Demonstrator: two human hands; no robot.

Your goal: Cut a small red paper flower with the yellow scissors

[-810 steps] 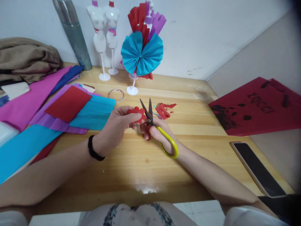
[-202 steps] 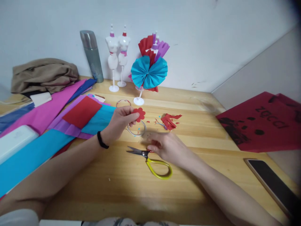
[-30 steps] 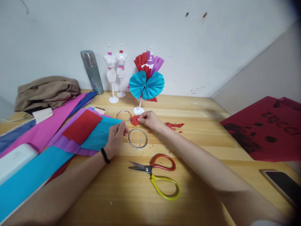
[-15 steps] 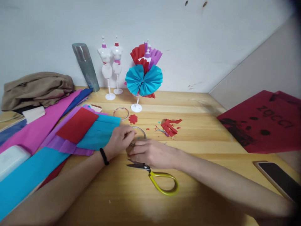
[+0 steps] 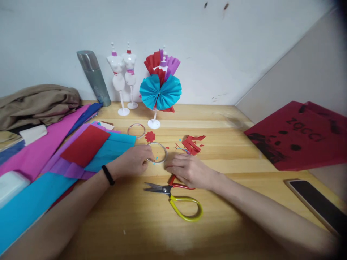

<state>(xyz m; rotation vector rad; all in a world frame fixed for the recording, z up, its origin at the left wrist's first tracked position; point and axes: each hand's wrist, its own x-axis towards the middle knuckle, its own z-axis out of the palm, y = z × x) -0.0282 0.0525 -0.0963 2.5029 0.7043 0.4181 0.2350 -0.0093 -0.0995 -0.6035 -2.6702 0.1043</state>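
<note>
My left hand (image 5: 135, 159) has its fingers curled at the left edge of a thin ring, which looks like a narrow roll of tape (image 5: 166, 151), low over the table. To its right, my right hand (image 5: 193, 170) is bent with the fingertips down near the wood; what they pinch, if anything, is hidden. Under and in front of that hand lie scissors (image 5: 165, 189) with one yellow and one red handle, blades slightly apart and pointing left. A red flower-shaped paper piece (image 5: 150, 136) and a second ring (image 5: 128, 130) lie behind the first ring.
Red paper scraps (image 5: 191, 144) lie beyond my right hand. White dress forms stand at the back, one with a blue paper fan (image 5: 160, 93). Coloured paper (image 5: 85, 144), cloth (image 5: 40, 104) and a bottle (image 5: 94, 79) are left; a red bag (image 5: 300, 137) and phone (image 5: 314, 202) right.
My hands have drawn apart, the right one moving right and away from the ring. More of the ring and the red scissor handle now show. The view has shifted slightly.
</note>
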